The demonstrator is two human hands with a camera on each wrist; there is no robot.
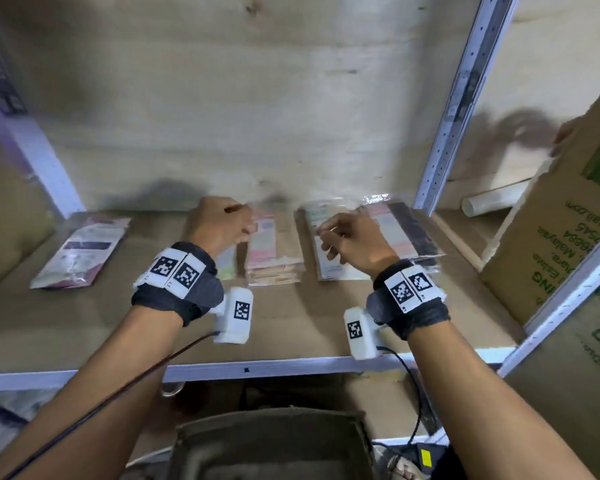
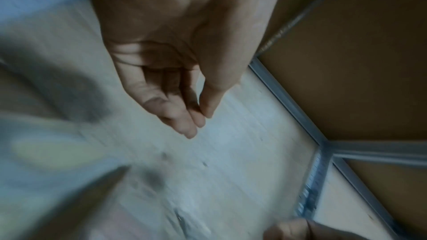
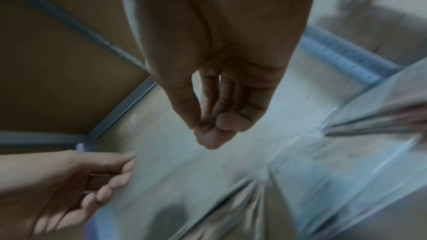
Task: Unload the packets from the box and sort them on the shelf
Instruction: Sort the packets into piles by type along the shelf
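Head view: packets (image 1: 274, 244) sorted on shelf (image 1: 291, 341); wrist views: left hand (image 2: 166, 83), right hand (image 3: 219, 101) loosely curled, empty

Your left hand (image 1: 219, 225) and right hand (image 1: 355, 240) reach toward 12 o'clock, fingers (image 2: 182, 123) loosely curled, holding nothing.

1. A pale plywood back wall (image 1: 243, 98) with dark knots rises behind everything.
2. A white perforated metal upright (image 1: 454, 109) stands at the right.
3. A white tube (image 1: 492, 200) lies beyond that upright, just beside a large carton with green print (image 1: 561, 230).
4. A wooden stick (image 1: 459, 242) lies near the carton's foot.
5. Low down, an olive fabric bag (image 1: 274, 445) shows.
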